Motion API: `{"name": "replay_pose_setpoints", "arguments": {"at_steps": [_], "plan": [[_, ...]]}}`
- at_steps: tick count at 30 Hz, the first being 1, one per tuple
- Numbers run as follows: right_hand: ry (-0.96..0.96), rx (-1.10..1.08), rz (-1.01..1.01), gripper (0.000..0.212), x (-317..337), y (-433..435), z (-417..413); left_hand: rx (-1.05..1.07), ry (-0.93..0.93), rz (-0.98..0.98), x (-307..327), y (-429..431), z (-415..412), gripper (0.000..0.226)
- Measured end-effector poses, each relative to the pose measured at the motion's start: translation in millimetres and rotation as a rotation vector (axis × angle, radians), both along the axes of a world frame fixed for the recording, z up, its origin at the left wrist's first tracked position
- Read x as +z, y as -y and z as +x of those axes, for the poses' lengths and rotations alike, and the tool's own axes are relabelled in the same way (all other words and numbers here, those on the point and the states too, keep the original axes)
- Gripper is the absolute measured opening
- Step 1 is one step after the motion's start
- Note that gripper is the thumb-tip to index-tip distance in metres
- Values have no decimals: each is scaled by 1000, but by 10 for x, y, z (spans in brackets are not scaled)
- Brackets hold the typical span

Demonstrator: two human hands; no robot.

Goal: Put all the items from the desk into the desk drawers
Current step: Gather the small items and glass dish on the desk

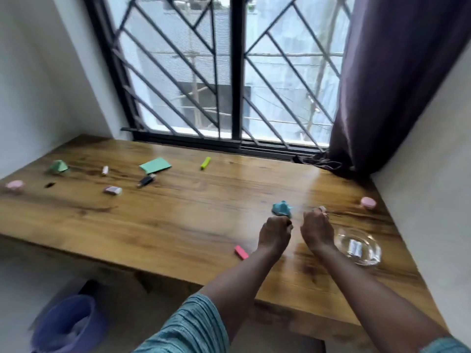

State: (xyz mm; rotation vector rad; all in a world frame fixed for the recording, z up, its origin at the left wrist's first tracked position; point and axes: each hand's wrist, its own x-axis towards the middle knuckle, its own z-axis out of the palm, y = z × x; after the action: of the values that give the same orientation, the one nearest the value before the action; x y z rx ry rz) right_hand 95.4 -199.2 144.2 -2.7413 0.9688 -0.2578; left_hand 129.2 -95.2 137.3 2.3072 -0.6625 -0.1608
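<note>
Small items are scattered over the wooden desk (193, 215). My left hand (275, 233) hovers with its fingers curled just below a blue folded-paper figure (281, 208); I see nothing in it. My right hand (317, 231) is beside it, fingertips pinching a small pink-white item (321, 209), blurred. A pink eraser (241, 252) lies left of my left wrist. A glass bowl (367, 258) to the right holds a small white piece (355, 247). No drawer is in view.
Far side, left to right: a pink round thing (14, 185), a green paper pyramid (58, 166), a small tube (105, 170), a pink-white eraser (112, 190), a black stick (146, 180), a green pad (155, 165), a yellow-green marker (205, 163). A pink-lidded jar (368, 202) stands right. A purple bin (66, 324) sits below.
</note>
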Motion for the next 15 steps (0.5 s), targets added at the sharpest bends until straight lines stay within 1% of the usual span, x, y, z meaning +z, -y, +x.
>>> {"name": "replay_pose_setpoints", "arguments": {"at_steps": [5,8,12,15], "plan": [[-19,213,-17,31,19,-936,509,181,18,40,-3,-968,428,25],[-5,308,19,30,22,-1534,900,285,41,73,1,-1628,737,27],[24,387,101,28,72,-2346,1411,399,72,115,62,-2539,1122,28],[54,394,138,28,142,-2900,1791,489,73,97,121,-3220,1460,28]]}}
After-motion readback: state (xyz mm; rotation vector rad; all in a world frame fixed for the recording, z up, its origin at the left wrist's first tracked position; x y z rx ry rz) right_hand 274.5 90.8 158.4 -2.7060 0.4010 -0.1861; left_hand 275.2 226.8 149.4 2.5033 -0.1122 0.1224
